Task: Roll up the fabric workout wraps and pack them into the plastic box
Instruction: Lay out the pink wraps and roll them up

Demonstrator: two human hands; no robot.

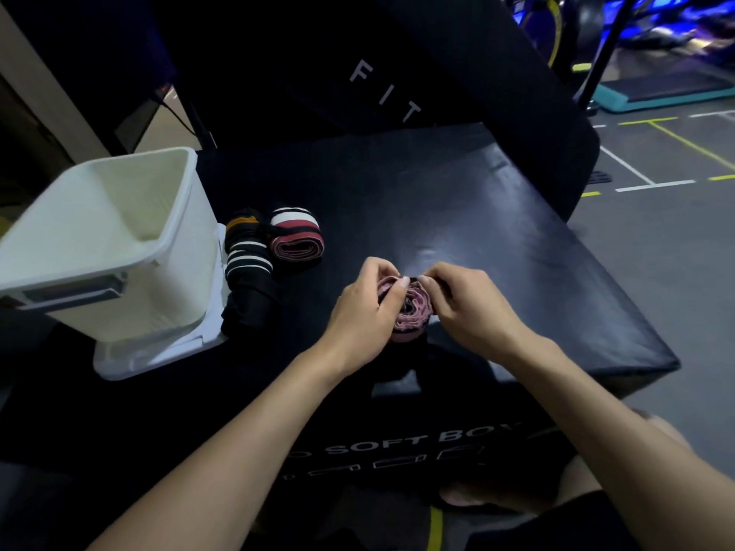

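A pink and black wrap [413, 312], wound into a roll, stands on end near the front middle of the black padded box [477, 216]. My left hand [368, 312] grips its left side with curled fingers. My right hand [465, 300] pinches its top edge from the right. A finished roll with red, white and black stripes [296, 238] lies further back to the left. Beside it lies a black wrap with white and orange stripes [248, 264], loosely bunched. The white plastic box [119, 240] stands open at the left; I see nothing inside it.
The white box sits on its white lid [159, 351] at the padded box's left edge. A tall black pad with letters [382, 93] leans behind. Gym floor with painted lines [656, 180] lies to the right, below the padded box's edge.
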